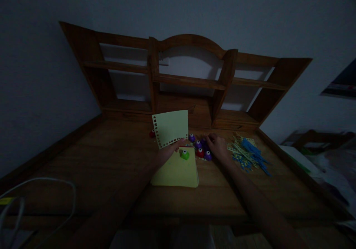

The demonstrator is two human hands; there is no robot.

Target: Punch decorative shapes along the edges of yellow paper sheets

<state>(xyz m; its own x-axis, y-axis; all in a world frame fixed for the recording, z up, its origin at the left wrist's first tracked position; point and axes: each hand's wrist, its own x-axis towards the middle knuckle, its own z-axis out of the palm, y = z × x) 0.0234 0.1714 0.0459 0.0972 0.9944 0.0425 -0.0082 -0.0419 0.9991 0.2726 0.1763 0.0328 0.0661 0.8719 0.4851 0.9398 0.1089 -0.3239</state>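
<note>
My left hand (168, 151) pinches the lower edge of a pale green paper sheet (170, 126) and holds it upright; small shapes are punched along its left and bottom edges. Under that hand lies a stack of yellow-green paper (177, 173) with a green craft punch (184, 154) on top. My right hand (218, 146) rests palm down, fingers curled, on the group of purple punches (198, 144) and a red punch (200, 152); whether it grips one is hidden.
A red punch (151, 133) peeks out behind the held sheet. Blue and yellow paper strips (248, 152) lie in a heap at the right. The wooden desk (97, 167) has a shelf hutch (189, 80) at the back. White cables (41, 189) lie front left.
</note>
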